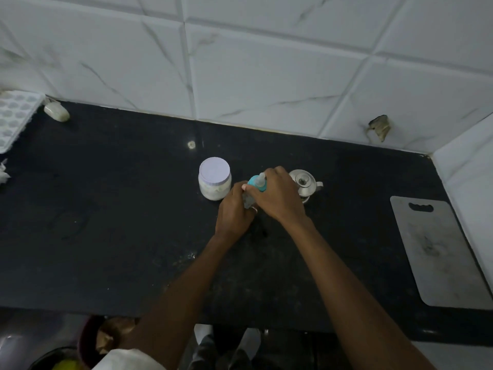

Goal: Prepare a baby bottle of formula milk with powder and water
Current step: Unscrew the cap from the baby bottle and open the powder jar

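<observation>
On a black counter [112, 236], a baby bottle [256, 186] with a teal collar is held upright by two hands — the left hand [233, 209] is wrapped around its body, the right hand [277, 196] is closed over the collar. A lidded powder jar [214, 182] is seen just left of the bottle, a steel kettle [305, 184] just right — partly hidden by the right hand. A grey cutting board [437, 252] lies well apart at the right.

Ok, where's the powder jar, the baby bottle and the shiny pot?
powder jar [214, 172]: head view, on its pale lid.
baby bottle [256, 183]: head view, on its teal collar.
shiny pot [304, 180]: head view, on its lid.
</observation>
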A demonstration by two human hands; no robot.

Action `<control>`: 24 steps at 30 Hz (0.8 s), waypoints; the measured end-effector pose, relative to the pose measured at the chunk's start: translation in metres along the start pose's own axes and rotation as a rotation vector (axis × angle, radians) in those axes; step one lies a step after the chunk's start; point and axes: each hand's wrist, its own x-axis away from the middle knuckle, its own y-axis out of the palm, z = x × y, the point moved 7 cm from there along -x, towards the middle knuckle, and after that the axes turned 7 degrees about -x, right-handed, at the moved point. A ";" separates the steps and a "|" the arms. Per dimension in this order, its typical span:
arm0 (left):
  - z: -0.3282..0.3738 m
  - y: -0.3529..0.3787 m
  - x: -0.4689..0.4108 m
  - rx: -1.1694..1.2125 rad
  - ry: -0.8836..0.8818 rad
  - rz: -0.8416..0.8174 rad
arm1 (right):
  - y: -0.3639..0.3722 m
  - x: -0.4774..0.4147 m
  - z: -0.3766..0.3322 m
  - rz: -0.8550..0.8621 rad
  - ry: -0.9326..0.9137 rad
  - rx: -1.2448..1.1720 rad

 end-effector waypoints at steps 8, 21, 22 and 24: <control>-0.004 -0.008 0.003 -0.025 0.018 -0.061 | 0.004 0.000 -0.014 -0.312 -0.076 -0.089; -0.006 -0.017 0.012 -0.034 0.029 -0.052 | 0.003 0.010 -0.041 -0.384 -0.079 0.181; -0.007 -0.017 0.014 -0.031 0.027 -0.051 | 0.004 0.011 -0.042 -0.442 -0.090 0.164; -0.009 -0.018 0.016 -0.028 0.017 -0.046 | 0.004 0.013 -0.043 -0.444 -0.089 0.171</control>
